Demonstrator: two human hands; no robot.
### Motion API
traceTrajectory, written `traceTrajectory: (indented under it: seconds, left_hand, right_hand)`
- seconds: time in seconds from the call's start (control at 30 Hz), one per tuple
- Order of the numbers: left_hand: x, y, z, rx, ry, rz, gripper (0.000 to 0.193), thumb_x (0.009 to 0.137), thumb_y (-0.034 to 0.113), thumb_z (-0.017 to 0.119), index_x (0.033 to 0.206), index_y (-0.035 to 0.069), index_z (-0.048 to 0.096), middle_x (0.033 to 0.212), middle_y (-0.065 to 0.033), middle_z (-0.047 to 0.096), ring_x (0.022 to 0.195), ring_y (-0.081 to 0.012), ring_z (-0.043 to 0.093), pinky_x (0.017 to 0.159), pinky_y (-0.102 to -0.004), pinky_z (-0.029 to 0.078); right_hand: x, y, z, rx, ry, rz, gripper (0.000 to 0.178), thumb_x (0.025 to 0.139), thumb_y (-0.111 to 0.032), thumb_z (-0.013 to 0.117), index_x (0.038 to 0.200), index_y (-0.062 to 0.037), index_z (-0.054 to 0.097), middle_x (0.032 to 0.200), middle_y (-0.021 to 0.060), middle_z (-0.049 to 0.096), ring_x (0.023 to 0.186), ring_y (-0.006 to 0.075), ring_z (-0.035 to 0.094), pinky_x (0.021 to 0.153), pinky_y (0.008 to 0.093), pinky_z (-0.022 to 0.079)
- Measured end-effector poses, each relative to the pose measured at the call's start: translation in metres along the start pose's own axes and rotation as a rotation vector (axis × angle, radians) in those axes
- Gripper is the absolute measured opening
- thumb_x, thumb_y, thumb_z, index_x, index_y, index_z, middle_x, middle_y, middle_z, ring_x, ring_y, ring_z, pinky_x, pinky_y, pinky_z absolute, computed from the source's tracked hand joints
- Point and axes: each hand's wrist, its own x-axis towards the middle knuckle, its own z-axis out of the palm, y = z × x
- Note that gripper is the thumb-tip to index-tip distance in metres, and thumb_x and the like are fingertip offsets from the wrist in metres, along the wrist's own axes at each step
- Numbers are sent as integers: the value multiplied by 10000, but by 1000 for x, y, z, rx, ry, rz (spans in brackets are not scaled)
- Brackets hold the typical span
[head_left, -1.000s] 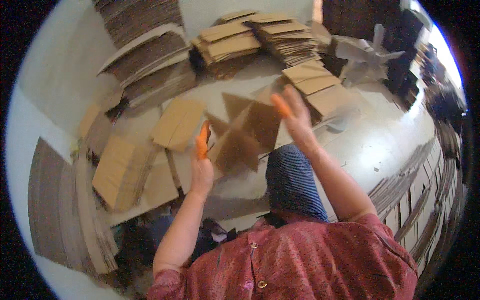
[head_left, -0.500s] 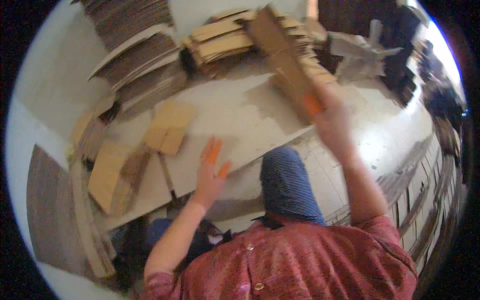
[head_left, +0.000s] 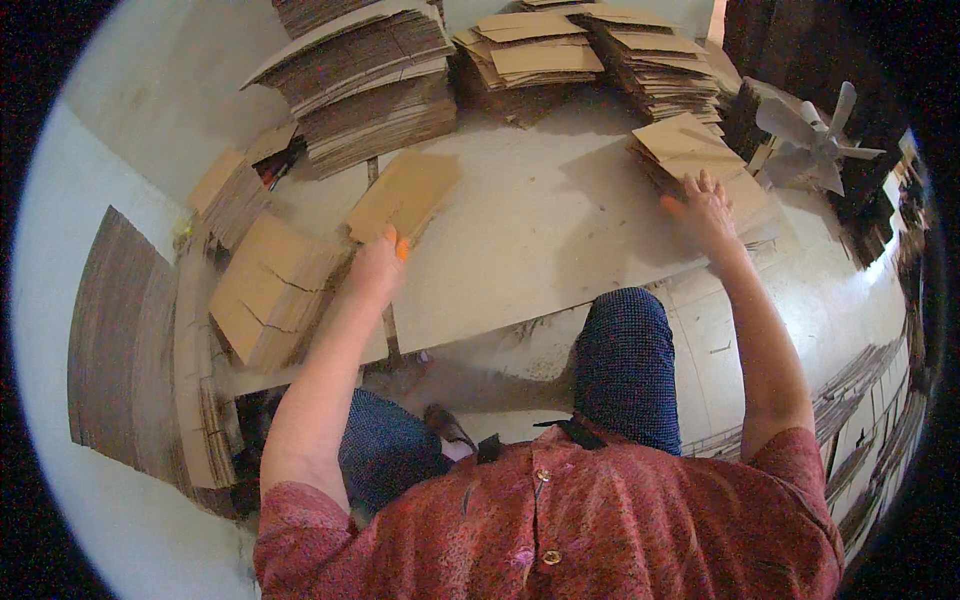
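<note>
My left hand (head_left: 379,268), with orange covers on its fingertips, is closed at the near edge of a flat brown cardboard piece (head_left: 405,192). That piece lies on the pale work surface (head_left: 500,220), left of its middle. My right hand (head_left: 708,218) rests palm down, fingers spread, over the near part of a small pile of cardboard pieces (head_left: 690,147) on the right. An orange cover shows on its thumb. Close to my left forearm sits a stack of slit cardboard pieces (head_left: 270,285).
Tall cardboard stacks (head_left: 375,90) stand at the back left, with more piles (head_left: 535,50) behind the surface. A fan with pale blades (head_left: 822,140) is at the far right. Cardboard sheets (head_left: 125,340) lean at the left wall. My knee (head_left: 627,340) is by the front edge.
The cardboard piece raised in my right hand has come down onto the right-hand pile, and those fingers have spread. My left hand has moved from open air to the cardboard piece on the left.
</note>
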Motion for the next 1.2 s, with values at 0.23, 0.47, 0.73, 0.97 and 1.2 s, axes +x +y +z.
traceTrajectory:
  seconds: [0.23, 0.47, 0.73, 0.97, 1.2]
  left_hand:
    - [-77, 39, -24, -251, 434, 386, 259, 789, 75, 532, 1035, 3, 566, 969, -155, 591, 810, -306, 601, 650, -373, 499]
    - [-125, -1, -34, -296, 474, 520, 613, 719, 344, 668, 1178, -14, 478, 1219, -204, 468, 1163, -350, 415, 987, -452, 308]
    - [-85, -176, -62, 203, 112, -255, 381, 816, 316, 567, 984, -18, 496, 921, -228, 584, 892, -374, 554, 742, -463, 442]
    - [-80, -180, -85, 177, 134, -172, 271, 850, 263, 512, 866, -4, 559, 811, -214, 598, 776, -378, 576, 652, -469, 443]
    - [-68, -155, -124, 108, 142, -201, 328, 840, 324, 517, 737, 22, 596, 775, -176, 608, 726, -365, 571, 622, -449, 433]
  right_hand:
    - [-59, -147, -76, 1926, -662, 259, 609, 816, -370, 591, 1248, 17, 404, 1094, 192, 550, 915, 248, 599, 749, 328, 491]
    - [-88, -189, -85, 1916, -576, 369, 294, 873, -186, 520, 1092, 11, 522, 986, 118, 596, 831, 230, 599, 734, 338, 497]
    - [-109, -172, -81, 1011, -136, -124, 234, 811, -130, 604, 711, 78, 565, 582, 218, 520, 523, 124, 428, 473, 332, 365]
    - [-110, -169, -76, 1082, -213, -64, 175, 836, -111, 567, 858, 62, 583, 719, 150, 606, 657, 105, 488, 586, 287, 410]
    - [-114, -168, -83, 1377, -241, -9, 176, 862, -123, 545, 975, 7, 585, 860, 39, 603, 774, 97, 516, 656, 240, 441]
